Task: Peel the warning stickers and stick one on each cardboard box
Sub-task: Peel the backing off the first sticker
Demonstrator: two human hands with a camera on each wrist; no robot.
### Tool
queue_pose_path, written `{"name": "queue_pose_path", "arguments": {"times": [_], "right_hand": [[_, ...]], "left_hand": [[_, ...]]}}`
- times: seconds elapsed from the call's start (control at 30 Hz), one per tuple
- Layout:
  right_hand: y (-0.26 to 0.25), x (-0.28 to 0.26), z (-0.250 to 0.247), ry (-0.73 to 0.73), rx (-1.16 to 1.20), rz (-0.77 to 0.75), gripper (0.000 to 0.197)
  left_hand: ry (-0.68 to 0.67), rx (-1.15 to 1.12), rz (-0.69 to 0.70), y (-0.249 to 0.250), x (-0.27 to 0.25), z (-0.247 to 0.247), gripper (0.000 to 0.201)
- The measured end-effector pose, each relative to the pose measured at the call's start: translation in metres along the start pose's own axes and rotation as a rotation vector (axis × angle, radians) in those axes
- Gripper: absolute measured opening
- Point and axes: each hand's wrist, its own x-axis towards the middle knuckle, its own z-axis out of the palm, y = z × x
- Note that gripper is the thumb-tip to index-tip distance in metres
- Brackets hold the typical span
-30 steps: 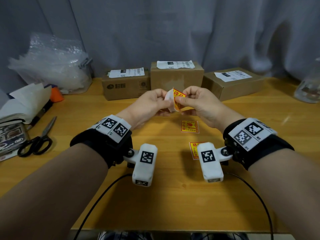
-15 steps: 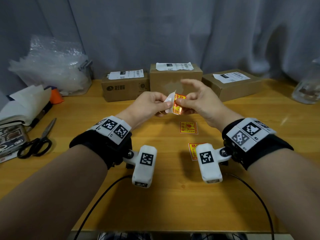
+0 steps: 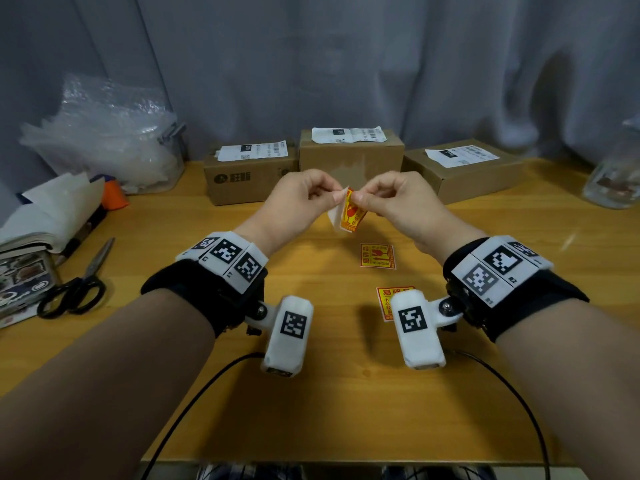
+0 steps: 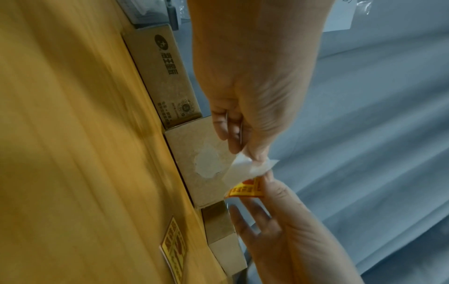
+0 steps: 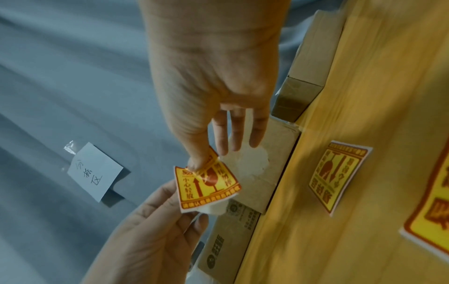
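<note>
A yellow and red warning sticker (image 3: pixel 352 216) hangs between my hands above the table, half peeled from its white backing (image 3: pixel 335 218). My left hand (image 3: pixel 333 198) pinches the backing (image 4: pixel 243 171). My right hand (image 3: pixel 362 199) pinches the sticker's top corner (image 5: pixel 209 184), its other fingers loosely spread. Two more stickers (image 3: pixel 377 256) (image 3: pixel 388 296) lie flat on the table below; the nearer one is partly hidden by the right wrist camera. Three cardboard boxes stand in a row at the back: left (image 3: pixel 249 181), middle (image 3: pixel 349 161), right (image 3: pixel 464 174).
Black scissors (image 3: pixel 76 289) lie at the left beside a pile of papers and books (image 3: pixel 45 216). A bin of bubble wrap (image 3: pixel 104 140) stands at the back left, and a glass jar (image 3: pixel 613 178) at the far right. Grey curtain hangs behind the boxes.
The sticker has come further off its backing and now hangs lower between the hands. My right hand's fingers, spread half a second ago, have curled in.
</note>
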Motion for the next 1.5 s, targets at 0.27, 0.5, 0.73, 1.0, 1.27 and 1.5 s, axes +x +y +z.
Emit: {"name": "queue_pose_path", "arguments": {"times": [0.27, 0.5, 0.73, 1.0, 1.27, 1.5], "right_hand": [[0.000, -0.002, 0.002, 0.142, 0.116, 0.040, 0.013], [0.003, -0.002, -0.001, 0.139, 0.138, 0.055, 0.006], [0.000, 0.000, 0.002, 0.112, 0.184, 0.086, 0.042], [-0.003, 0.002, 0.002, 0.035, 0.165, 0.069, 0.025], [-0.009, 0.006, -0.003, -0.037, 0.085, -0.032, 0.017], [-0.006, 0.010, -0.003, -0.062, -0.047, -0.038, 0.013]], "left_hand": [[0.151, -0.079, -0.004, -0.006, 0.000, 0.004, 0.005], [0.218, -0.170, -0.057, -0.010, -0.004, 0.002, 0.004], [0.212, -0.177, -0.082, -0.005, -0.003, -0.001, 0.008], [0.069, -0.082, -0.028, 0.004, -0.002, -0.006, 0.011], [0.072, -0.032, -0.041, 0.002, 0.002, -0.007, 0.005], [-0.078, 0.084, 0.106, 0.001, 0.004, -0.006, 0.030]]}}
